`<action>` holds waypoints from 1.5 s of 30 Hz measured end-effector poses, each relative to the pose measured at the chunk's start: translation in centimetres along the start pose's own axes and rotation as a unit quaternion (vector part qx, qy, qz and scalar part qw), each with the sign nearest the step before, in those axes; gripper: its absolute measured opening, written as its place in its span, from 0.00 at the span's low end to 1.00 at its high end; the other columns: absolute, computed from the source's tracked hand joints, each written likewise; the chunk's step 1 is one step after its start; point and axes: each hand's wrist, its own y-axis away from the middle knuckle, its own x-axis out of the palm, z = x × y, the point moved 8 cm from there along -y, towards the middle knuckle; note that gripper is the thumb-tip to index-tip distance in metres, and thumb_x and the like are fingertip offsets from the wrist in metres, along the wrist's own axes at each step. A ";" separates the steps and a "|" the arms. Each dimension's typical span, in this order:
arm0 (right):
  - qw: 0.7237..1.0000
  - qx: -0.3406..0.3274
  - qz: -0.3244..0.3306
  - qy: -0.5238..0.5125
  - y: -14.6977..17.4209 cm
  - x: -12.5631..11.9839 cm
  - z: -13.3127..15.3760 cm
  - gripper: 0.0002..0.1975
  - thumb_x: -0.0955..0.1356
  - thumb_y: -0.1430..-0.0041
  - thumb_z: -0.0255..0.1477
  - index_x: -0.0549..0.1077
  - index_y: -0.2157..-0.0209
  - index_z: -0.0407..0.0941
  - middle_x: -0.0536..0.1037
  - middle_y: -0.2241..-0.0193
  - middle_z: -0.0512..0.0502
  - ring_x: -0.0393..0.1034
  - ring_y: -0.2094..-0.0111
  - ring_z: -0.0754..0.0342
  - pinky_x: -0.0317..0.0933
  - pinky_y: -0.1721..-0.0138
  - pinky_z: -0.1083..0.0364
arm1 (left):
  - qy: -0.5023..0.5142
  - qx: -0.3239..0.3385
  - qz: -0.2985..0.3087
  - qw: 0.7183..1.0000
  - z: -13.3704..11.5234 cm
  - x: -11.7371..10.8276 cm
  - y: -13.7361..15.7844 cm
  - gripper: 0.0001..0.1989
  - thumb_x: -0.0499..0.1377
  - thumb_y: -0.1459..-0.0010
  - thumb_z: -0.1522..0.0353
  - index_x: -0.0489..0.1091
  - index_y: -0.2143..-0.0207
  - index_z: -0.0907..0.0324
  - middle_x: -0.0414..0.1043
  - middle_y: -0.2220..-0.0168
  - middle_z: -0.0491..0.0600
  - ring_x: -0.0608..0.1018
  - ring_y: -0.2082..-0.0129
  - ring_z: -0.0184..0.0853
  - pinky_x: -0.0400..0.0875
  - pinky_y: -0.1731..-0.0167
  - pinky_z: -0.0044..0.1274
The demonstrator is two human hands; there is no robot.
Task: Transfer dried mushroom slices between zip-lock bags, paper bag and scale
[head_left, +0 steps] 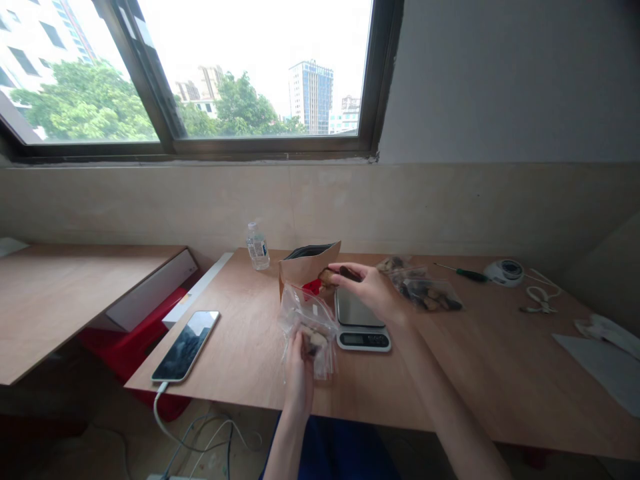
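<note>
My left hand [300, 357] is closed round a clear zip bag [306, 307] near the table's front edge. Pale and brown pieces show through its plastic. Between the fingers of my right hand [373, 287] are brown dried pieces [327, 277], possibly slices; their exact kind is unclear. That hand is above the kitchen scale [363, 339], partly hiding its metal plate. Behind the zip bag stands a brown paper pouch [295, 273] with its top open and a red patch on its front. I cannot read the scale's display.
Filled clear bags [430, 297] lie right of the scale. Farther right are a screwdriver [470, 274], a white dome camera [505, 272] and its cable [543, 300]. A plastic bottle [257, 248] stands at the back; a phone [187, 347] with a charging cable lies left.
</note>
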 end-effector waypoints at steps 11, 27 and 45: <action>0.982 -0.162 -0.013 0.093 -7.1 1.4 1.7 0.14 0.68 0.47 0.35 0.76 0.59 0.47 0.78 0.58 0.47 0.72 0.56 0.51 0.64 0.53 0.53 | -0.028 0.001 -0.029 0.999 -0.3 -1.7 0.3 0.16 0.61 0.49 0.62 0.70 0.57 0.58 0.73 0.53 0.50 0.74 0.53 0.37 0.70 0.63 0.22; 0.974 -0.142 0.129 0.120 -7.1 4.1 0.9 0.10 0.67 0.45 0.30 0.77 0.62 0.44 0.80 0.62 0.45 0.73 0.59 0.52 0.65 0.57 0.55 | -0.040 0.003 0.006 0.999 -0.8 -0.9 0.3 0.20 0.58 0.45 0.62 0.66 0.50 0.56 0.72 0.50 0.50 0.72 0.50 0.37 0.69 0.57 0.24; 0.881 -0.225 0.006 0.416 -9.0 3.6 2.6 0.13 0.71 0.49 0.39 0.72 0.67 0.45 0.74 0.67 0.47 0.67 0.63 0.52 0.52 0.60 0.54 | -0.036 -0.008 0.065 0.997 -1.1 0.5 1.1 0.30 0.56 0.46 0.68 0.56 0.40 0.51 0.68 0.47 0.49 0.71 0.48 0.37 0.65 0.51 0.27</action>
